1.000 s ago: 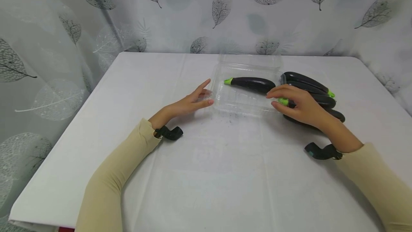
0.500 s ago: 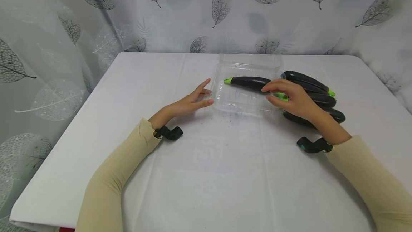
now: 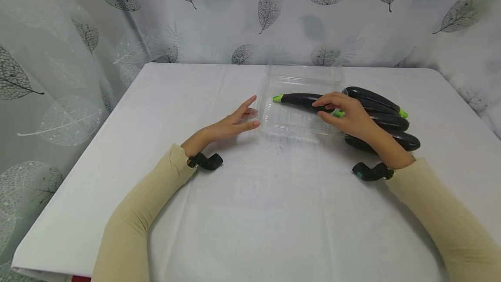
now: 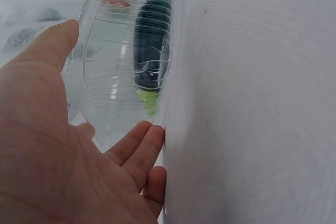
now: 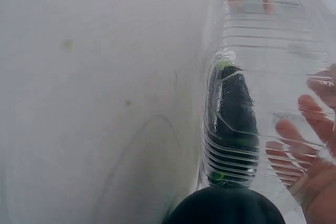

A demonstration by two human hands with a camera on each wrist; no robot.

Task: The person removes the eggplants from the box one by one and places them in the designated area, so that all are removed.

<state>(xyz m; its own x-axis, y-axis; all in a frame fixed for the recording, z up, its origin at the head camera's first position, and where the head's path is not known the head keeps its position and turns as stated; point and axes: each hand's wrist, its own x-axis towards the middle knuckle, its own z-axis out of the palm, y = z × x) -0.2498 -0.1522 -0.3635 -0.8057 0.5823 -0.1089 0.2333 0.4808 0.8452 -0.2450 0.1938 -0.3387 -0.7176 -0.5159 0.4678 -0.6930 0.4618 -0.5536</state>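
Observation:
A clear plastic container (image 3: 287, 127) with its lid raised at the back lies on the white table. One dark purple eggplant (image 3: 298, 99) with a green stem lies inside it, also seen through the wall in the left wrist view. My left hand (image 3: 231, 126) rests at the container's left end, fingers spread and thumb tip (image 4: 67, 32) right at the rim. My right hand (image 3: 348, 114) reaches in over the right end, fingers loosely bent above that eggplant's near end and overlapping it. Through the wall in the right wrist view, the right fingers (image 5: 294, 140) show apart, with nothing between them.
Several more eggplants (image 3: 391, 122) lie in a pile right of the container, partly behind the right hand. The white tablecloth (image 3: 266, 212) spreads in front. A leaf-patterned curtain (image 3: 219, 21) hangs behind the table.
My right hand has moved left, away from the pile and further over the container. The left hand, the container and the eggplant inside have stayed put.

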